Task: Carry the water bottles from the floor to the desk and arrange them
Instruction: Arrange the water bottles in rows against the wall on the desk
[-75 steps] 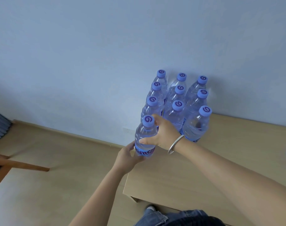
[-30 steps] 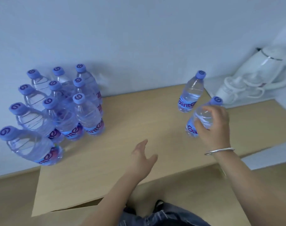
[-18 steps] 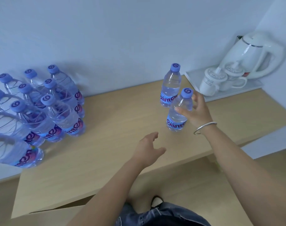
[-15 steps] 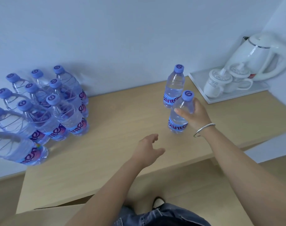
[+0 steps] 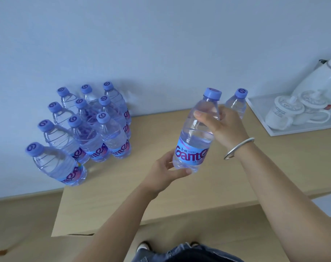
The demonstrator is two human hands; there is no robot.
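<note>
A clear water bottle (image 5: 195,137) with a blue cap and blue label is held above the wooden desk (image 5: 157,186). My right hand (image 5: 222,127) grips its upper body, a silver bangle on the wrist. My left hand (image 5: 166,171) holds its base, thumb under the bottom. A second lone bottle (image 5: 236,104) stands behind my right hand, partly hidden. Several bottles (image 5: 96,129) stand packed in rows at the desk's left end against the wall.
A white tray (image 5: 270,127) at the right back of the desk carries lidded white cups (image 5: 287,112) and a white kettle (image 5: 323,80). The desk's front edge runs below my arms; the floor lies to the left and below.
My right hand has lifted the bottle off the desk and brought it leftward. My left hand, open before, has come up and taken hold of its base.
</note>
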